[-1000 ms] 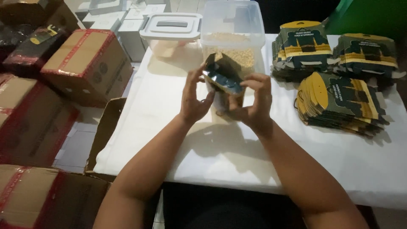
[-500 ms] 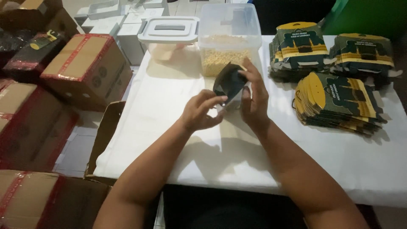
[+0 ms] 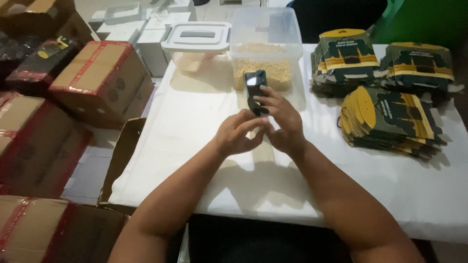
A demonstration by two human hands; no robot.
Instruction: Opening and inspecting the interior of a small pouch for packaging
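Observation:
Both hands meet over the white-covered table (image 3: 204, 160), gripping a small dark package (image 3: 255, 90) with a shiny inside that stands upright between them. My left hand (image 3: 239, 134) pinches its lower part from the left. My right hand (image 3: 280, 122) wraps its right side, fingers over the front. Just behind the package stands a clear plastic tub (image 3: 263, 46) partly filled with pale yellow grains.
A white lidded container (image 3: 197, 41) sits left of the tub. Three stacks of flat dark-and-gold printed packages (image 3: 390, 119) lie at the right. Taped cardboard boxes (image 3: 100, 78) crowd the floor at the left, an open one (image 3: 119, 156) against the table edge.
The package was held higher and spread open with both hands; it has come down, been turned upright and narrowed, and both hands have closed in around its lower part.

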